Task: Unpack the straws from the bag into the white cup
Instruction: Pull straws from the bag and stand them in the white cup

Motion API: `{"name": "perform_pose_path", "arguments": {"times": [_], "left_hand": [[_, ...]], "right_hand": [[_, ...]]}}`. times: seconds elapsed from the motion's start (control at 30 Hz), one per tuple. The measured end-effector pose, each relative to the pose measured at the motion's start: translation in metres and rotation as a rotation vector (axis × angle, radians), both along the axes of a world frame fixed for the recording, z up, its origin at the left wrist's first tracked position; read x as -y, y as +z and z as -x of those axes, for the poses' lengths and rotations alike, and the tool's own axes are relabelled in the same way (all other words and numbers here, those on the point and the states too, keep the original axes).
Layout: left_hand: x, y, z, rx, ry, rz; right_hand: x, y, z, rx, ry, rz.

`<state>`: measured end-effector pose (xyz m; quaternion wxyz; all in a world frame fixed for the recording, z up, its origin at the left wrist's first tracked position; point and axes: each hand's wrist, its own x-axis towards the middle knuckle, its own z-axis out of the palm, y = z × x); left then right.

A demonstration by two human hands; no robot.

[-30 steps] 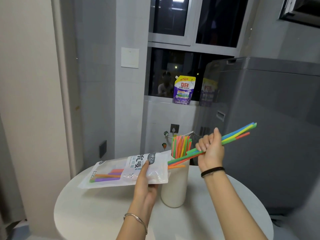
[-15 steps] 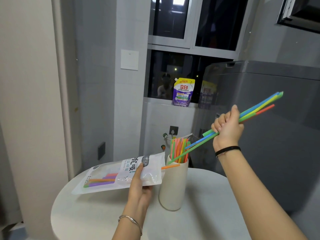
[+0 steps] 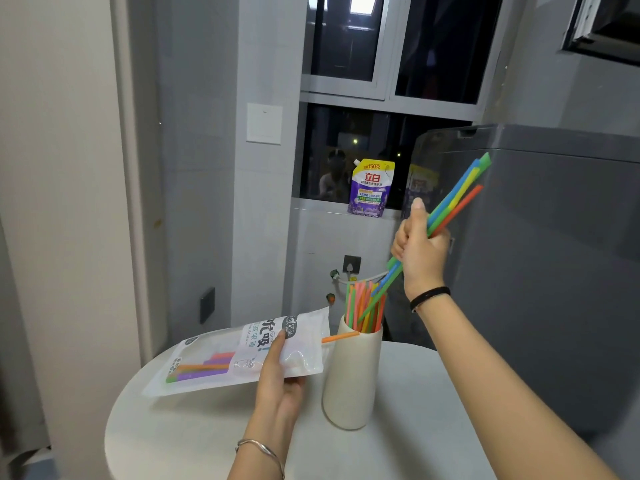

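Observation:
A tall white cup point(image 3: 351, 379) stands on the round white table point(image 3: 398, 434), with several coloured straws upright in it. My right hand point(image 3: 420, 252) is closed around a bundle of straws point(image 3: 459, 197), green, blue, yellow and orange, tilted steeply, with their lower tips at the cup's mouth. My left hand point(image 3: 277, 382) holds the clear plastic straw bag point(image 3: 239, 355) level, just left of the cup. A few purple, orange and green straws lie inside it. One orange straw point(image 3: 341, 337) pokes out of the bag's open end towards the cup rim.
A grey washing machine point(image 3: 554, 258) stands close on the right. A purple detergent pouch point(image 3: 370, 187) sits on the window sill behind. A wall and door frame run along the left, with a wall socket point(image 3: 351, 264) behind the cup.
My right hand has lifted the straw bundle, swung it from nearly flat to steeply tilted, and brought its lower tips down to the cup's mouth. The bag has stayed level.

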<state>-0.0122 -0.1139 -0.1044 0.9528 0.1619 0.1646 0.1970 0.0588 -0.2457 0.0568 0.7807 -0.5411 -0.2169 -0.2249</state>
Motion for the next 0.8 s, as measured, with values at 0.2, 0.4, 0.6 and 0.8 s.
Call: {"name": "perform_pose_path", "arguments": {"times": [0.2, 0.4, 0.6, 0.8], "left_hand": [[0.000, 0.001, 0.000, -0.008, 0.006, 0.000], [0.003, 0.002, -0.001, -0.022, -0.007, 0.023], [0.003, 0.003, -0.001, -0.023, -0.014, 0.025], [0.001, 0.002, -0.002, -0.024, -0.010, 0.029]], "right_hand": [[-0.008, -0.023, -0.015, -0.068, 0.065, 0.106], [-0.010, -0.049, -0.031, -0.184, 0.098, 0.207], [-0.010, -0.065, -0.040, -0.138, 0.022, 0.381], [-0.009, -0.063, -0.044, -0.076, 0.004, 0.438]]}}
